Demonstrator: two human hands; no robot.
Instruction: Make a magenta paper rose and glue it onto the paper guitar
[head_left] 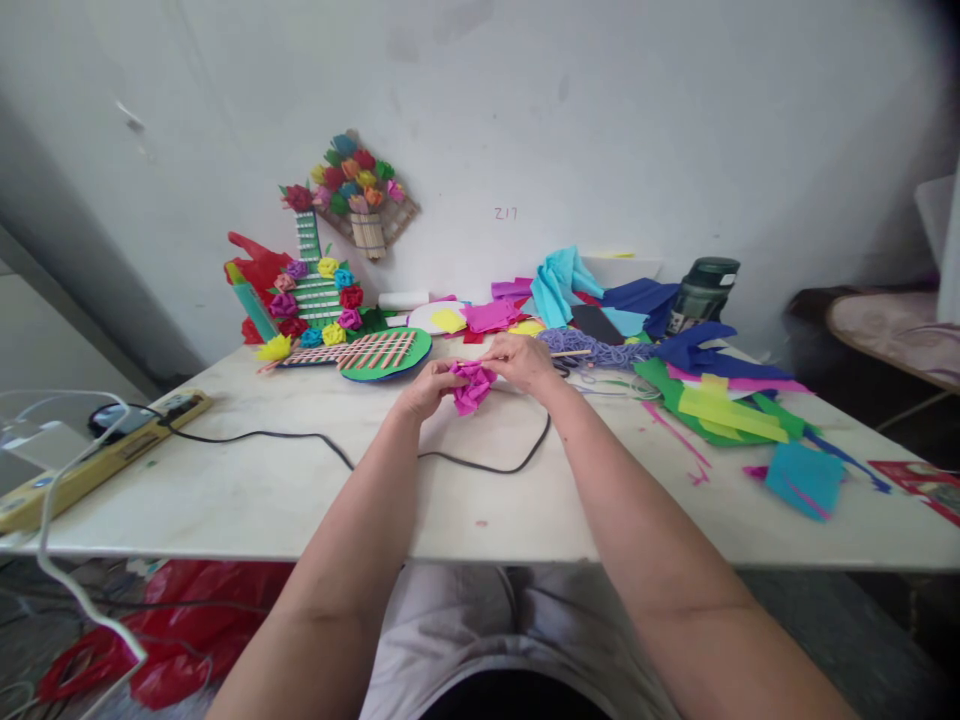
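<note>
Over the middle of the white table, my left hand is closed on a magenta paper flower with crinkled petals. My right hand pinches the same flower at its upper right edge; the fingertips of both hands almost meet there. A thin wooden stick sticks out to the right from behind my right hand; I cannot tell whether that hand holds it. Left of my hands lies a green guitar-shaped board with pinkish sticks across it.
Coloured crepe paper, purple yarn and a dark bottle stand at the back right. More paper scraps lie at right. A flower-trimmed green guitar leans at back left. A black cable runs from a power strip.
</note>
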